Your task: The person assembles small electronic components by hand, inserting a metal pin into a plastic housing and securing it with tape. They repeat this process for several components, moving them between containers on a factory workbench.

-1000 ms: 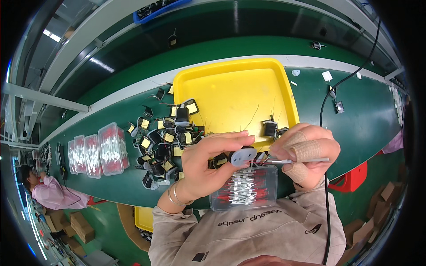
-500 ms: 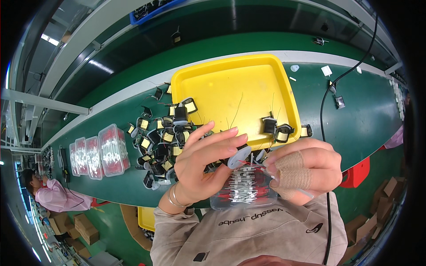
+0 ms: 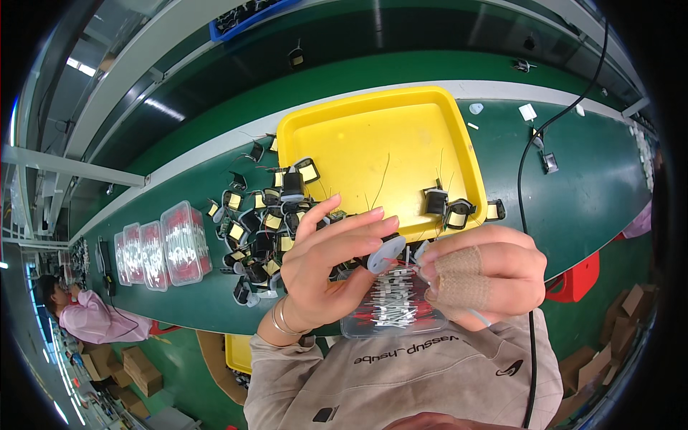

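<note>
Between the thumb and fingers of my left hand (image 3: 315, 272) is a small black part with a round pale-grey disc (image 3: 388, 254) facing right. My right hand (image 3: 491, 276), with tan tape wrapped round its fingers, is closed just right of the disc. Its fingertips pinch near thin red wires; exactly what they grip is hidden. A thin whitish tube (image 3: 479, 317) pokes out below that fist. Under both hands stands a clear plastic box (image 3: 352, 330) full of red-and-white wire pieces. Black parts with yellow pads (image 3: 272, 221) lie heaped left of my left hand.
Beyond my hands lies a yellow tray (image 3: 358, 140) with a few black parts at its near right corner. Lidded clear boxes (image 3: 185, 244) stand at left. A black cable (image 3: 522, 186) hangs down on the right. A co-worker in pink (image 3: 97, 315) sits far left.
My right hand has shifted slightly left, with its fingertips closer to the disc. My left hand keeps its hold on the part almost unmoved.
</note>
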`<action>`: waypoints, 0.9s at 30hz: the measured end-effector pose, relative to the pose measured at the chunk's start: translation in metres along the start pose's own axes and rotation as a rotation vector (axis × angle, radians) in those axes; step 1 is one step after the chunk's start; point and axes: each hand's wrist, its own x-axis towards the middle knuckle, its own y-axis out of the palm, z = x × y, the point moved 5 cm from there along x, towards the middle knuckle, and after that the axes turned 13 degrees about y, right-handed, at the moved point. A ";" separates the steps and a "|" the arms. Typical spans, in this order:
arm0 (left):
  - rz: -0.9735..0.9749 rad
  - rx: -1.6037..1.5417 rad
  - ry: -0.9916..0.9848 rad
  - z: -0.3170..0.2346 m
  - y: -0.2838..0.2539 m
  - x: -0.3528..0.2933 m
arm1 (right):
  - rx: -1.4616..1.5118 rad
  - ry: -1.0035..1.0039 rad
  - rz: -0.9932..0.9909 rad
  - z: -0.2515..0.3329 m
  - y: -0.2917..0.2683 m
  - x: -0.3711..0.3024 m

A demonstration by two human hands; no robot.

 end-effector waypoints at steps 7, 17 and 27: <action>-0.017 -0.010 -0.018 -0.001 -0.001 0.000 | -0.048 -0.054 0.118 0.003 -0.001 0.000; -0.028 0.014 -0.018 -0.004 -0.003 0.001 | -0.070 -0.120 0.058 0.006 0.002 0.001; -0.024 0.022 0.003 -0.005 -0.003 0.000 | -0.024 -0.122 0.078 0.005 0.001 0.003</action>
